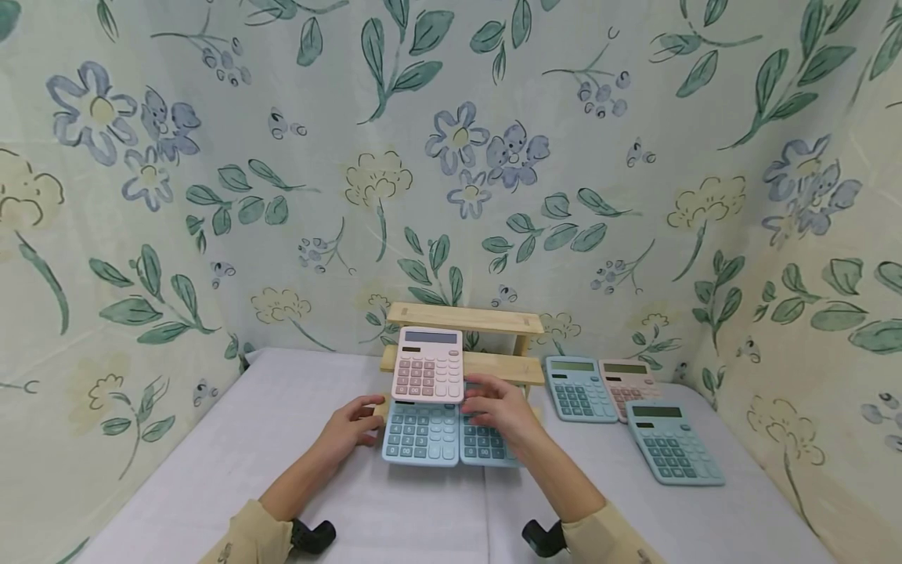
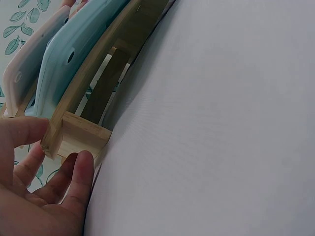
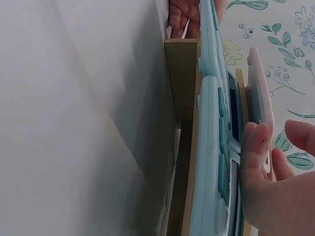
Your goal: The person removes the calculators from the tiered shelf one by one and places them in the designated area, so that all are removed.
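Note:
A pink calculator [image 1: 428, 365] leans upright on the middle tier of a wooden stepped rack [image 1: 465, 317]. On the tier below, a blue calculator [image 1: 420, 435] and another blue calculator [image 1: 486, 443] stand side by side. My left hand [image 1: 345, 431] is at the rack's left end, its fingers loosely bent; in the left wrist view a fingertip [image 2: 42, 130] meets the wooden end. At the pink calculator's right edge is my right hand [image 1: 503, 411], fingers spread and lightly bent. The right wrist view shows its thumb [image 3: 301, 135] apart from the calculator.
Right of the rack, a blue calculator [image 1: 581, 389], a pink calculator [image 1: 625, 381] and another blue calculator [image 1: 674, 442] lie on the white-covered table [image 1: 296, 392]. Flower-patterned cloth [image 1: 451, 117] hangs behind and at both sides.

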### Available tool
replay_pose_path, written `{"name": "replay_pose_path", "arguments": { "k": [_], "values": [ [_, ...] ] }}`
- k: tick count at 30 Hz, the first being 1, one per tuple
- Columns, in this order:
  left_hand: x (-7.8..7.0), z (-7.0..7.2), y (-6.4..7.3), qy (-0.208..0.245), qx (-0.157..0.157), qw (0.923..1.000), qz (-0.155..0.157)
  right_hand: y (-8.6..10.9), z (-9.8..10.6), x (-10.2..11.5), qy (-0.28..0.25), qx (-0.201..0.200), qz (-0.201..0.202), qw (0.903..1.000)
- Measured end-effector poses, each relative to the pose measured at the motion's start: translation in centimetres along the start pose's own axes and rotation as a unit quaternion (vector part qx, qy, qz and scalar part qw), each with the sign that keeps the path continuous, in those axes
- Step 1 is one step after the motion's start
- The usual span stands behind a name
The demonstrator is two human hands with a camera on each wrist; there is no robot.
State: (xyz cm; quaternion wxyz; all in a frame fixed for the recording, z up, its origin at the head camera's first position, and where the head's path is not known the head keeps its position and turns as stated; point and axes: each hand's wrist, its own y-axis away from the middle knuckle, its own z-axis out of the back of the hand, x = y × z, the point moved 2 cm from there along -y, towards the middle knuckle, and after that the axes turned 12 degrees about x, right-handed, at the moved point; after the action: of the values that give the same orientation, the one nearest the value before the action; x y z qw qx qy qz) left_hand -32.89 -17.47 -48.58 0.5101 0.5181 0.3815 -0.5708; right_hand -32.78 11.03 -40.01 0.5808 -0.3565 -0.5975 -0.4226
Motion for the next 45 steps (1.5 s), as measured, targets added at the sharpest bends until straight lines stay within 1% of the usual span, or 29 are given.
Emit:
{"name": "replay_pose_path", "arguments": {
  "k": [11,21,28,34,45],
  "values": [
    [0.0,0.0,-0.3,0.002,0.001,1.0,-0.004,-0.7,-0.6,-0.2,0.001,0.009,0.009,0.9999],
    [-0.1,0.0,-0.2,0.001,0.004,1.0,-0.008,-1.1,-1.0,-0.3,0.005,0.005,0.012,0.9999],
    [-0.1,0.0,-0.4,0.002,-0.001,1.0,-0.002,-1.4,-1.3,-0.4,0.003,0.004,0.02,0.9998],
    [0.0,-0.1,-0.4,0.001,0.001,1.0,-0.001,-1.5,-1.5,-0.4,0.006,0.004,0.024,0.9997],
    [0.1,0.0,-0.3,0.0,-0.001,1.0,0.003,-1.6,-1.7,-0.5,-0.014,0.007,0.025,0.9996]
  ]
}}
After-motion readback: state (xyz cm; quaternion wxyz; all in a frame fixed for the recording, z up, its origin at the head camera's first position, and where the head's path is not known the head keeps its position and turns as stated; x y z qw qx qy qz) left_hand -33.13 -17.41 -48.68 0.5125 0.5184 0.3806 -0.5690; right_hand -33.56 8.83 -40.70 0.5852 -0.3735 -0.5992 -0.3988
